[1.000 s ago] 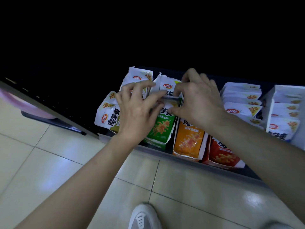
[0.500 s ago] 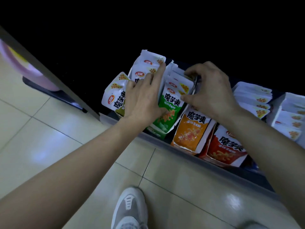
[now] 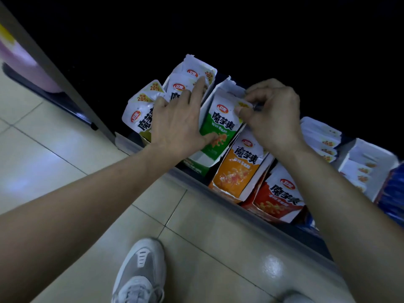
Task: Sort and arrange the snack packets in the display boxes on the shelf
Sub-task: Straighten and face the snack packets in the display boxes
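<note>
Since half a second earlier, the right hand (image 3: 273,114) had shifted onto the green-and-white foil snack packet (image 3: 220,127), thumb and forefinger pinching its top right corner. The packet stood in the white cardboard display box (image 3: 204,159) on the low shelf. The left hand (image 3: 177,127) lay beside it, forefinger straight, thumb pressing the packet's front. Orange packets (image 3: 238,171) and red packets (image 3: 277,197) stood to the right, and a grey sneaker (image 3: 142,270) was on the near floor.

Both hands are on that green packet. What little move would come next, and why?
Probably the right hand slides the green packet down into its display box. That hand pinches the packet's top corner, while the left hand presses on its front, steadying it.
</note>
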Action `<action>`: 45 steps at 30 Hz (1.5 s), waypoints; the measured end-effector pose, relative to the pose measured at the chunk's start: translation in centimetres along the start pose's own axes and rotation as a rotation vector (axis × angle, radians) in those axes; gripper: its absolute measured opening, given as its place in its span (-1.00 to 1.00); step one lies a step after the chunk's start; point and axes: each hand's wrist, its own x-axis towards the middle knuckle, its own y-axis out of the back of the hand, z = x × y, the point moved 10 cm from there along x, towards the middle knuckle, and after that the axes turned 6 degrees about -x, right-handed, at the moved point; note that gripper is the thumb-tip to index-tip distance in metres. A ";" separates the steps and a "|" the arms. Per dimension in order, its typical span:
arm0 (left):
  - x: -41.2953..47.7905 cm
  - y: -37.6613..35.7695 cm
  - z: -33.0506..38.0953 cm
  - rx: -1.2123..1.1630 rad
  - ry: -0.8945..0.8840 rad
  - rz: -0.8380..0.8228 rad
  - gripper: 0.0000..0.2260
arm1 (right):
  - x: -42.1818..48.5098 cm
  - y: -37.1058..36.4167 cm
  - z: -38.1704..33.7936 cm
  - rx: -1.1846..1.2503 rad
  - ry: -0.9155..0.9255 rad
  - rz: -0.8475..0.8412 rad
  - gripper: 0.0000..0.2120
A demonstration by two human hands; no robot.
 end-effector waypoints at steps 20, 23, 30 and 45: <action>-0.2 -0.1 0.4 -0.125 0.004 -0.036 -0.18 | -0.7 -1.3 -1.6 -0.374 0.147 -0.202 -0.27; -0.2 0.1 0.4 -0.144 -0.001 -0.022 -0.16 | -1.3 -1.8 -2.5 -0.461 0.227 -0.239 -0.26; -0.2 0.0 0.4 -0.172 0.003 -0.059 -0.10 | -0.7 -2.6 -1.9 -0.342 0.104 -0.372 -0.18; -0.2 0.5 0.2 -0.271 -0.012 -0.063 -0.04 | -1.1 -2.8 -1.2 -0.359 0.088 -0.329 -0.24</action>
